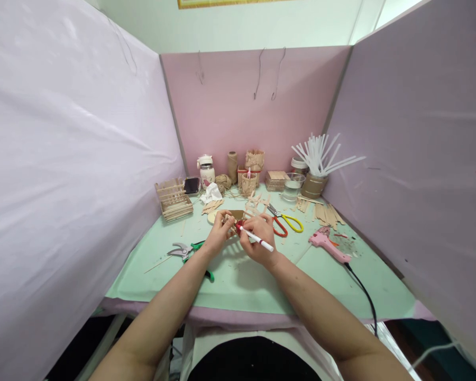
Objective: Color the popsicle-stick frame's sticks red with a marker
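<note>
My right hand (261, 236) is closed around a white marker pen (262, 241), whose tip end points up and left. That tip meets a small red piece (238, 227) held between the two hands. My left hand (221, 231) pinches the red piece from its left side; the fingers partly cover it, so its full shape is hidden. Just behind the hands lies a flat brown piece (237, 214). Scissors with red and yellow handles (292, 223) rest right of my right hand. Green-handled pruning shears (182, 251) lie left of my left forearm.
A pink glue gun (329, 245) lies at the right, its black cord running off the front edge. Wooden sticks (328, 214) and a pot of white glue sticks (316, 180) stand behind it. At the left back is a stick-built rack (175, 203). Panels enclose three sides.
</note>
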`<control>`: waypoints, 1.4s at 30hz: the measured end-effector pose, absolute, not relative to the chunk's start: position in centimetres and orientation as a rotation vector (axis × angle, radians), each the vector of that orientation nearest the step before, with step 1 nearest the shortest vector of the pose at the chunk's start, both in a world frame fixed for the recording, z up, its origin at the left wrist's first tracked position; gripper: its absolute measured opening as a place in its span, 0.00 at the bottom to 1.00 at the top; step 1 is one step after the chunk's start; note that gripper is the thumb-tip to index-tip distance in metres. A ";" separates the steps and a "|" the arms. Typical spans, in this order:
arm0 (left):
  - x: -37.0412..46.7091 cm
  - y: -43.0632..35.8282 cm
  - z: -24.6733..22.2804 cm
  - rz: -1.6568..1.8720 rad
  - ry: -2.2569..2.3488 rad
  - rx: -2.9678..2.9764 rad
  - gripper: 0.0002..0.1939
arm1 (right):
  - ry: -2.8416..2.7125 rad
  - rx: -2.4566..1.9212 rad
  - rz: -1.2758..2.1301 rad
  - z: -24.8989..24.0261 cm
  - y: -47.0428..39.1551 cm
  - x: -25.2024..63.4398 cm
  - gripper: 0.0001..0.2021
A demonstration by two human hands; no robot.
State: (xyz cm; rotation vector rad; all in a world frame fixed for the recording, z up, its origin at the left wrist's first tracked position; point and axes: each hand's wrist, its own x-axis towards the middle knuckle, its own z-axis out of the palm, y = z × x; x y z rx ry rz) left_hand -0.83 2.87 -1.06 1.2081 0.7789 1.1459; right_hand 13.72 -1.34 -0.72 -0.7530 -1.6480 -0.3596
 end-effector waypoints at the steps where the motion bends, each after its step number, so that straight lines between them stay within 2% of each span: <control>1: -0.8 2.9 -1.1 1.148 0.778 1.206 0.30 | -1.640 -0.753 -0.360 -0.7 -1.3 13.7 0.07; 42: -1.0 3.0 -1.1 1.141 0.800 1.231 0.28 | -1.621 -0.813 -0.379 -0.8 -1.3 13.8 0.07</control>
